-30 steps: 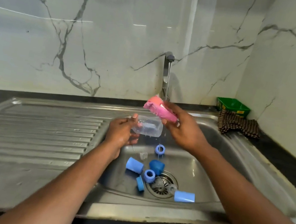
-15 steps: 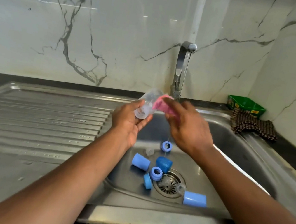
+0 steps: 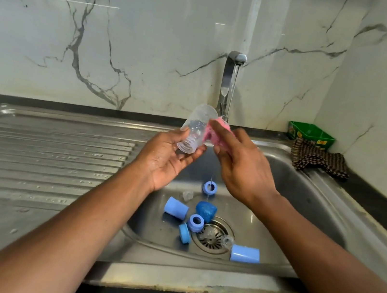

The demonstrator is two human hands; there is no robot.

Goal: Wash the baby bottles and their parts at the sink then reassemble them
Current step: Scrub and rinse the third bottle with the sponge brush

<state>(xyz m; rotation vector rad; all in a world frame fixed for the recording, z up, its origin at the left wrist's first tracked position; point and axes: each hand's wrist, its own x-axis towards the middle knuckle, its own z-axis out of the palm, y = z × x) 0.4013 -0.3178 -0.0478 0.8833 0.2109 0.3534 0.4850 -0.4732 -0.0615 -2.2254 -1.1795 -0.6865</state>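
Note:
My left hand (image 3: 167,161) holds a clear baby bottle (image 3: 195,129) by its threaded neck, tilted with its base up and away from me. My right hand (image 3: 240,164) grips a pink sponge (image 3: 214,134) and presses it against the bottle's side. Both are above the sink basin (image 3: 293,200). Water runs thinly from the tap (image 3: 231,76). In the basin lie blue caps (image 3: 175,208) (image 3: 245,254), blue screw rings (image 3: 209,187) (image 3: 196,222) (image 3: 184,233), a dark blue piece (image 3: 205,211) and clear teats (image 3: 187,195) (image 3: 226,241) near the drain (image 3: 211,236).
A ribbed steel draining board (image 3: 46,156) stretches to the left of the basin. At the back right corner, a green box (image 3: 310,135) stands behind a checked cloth (image 3: 317,159). Marble walls close the back and right side.
The bottle has turned from lying sideways to tilted base-up, and the sponge has come from the bottle's top to its side. The view has shifted left and tilted up slightly.

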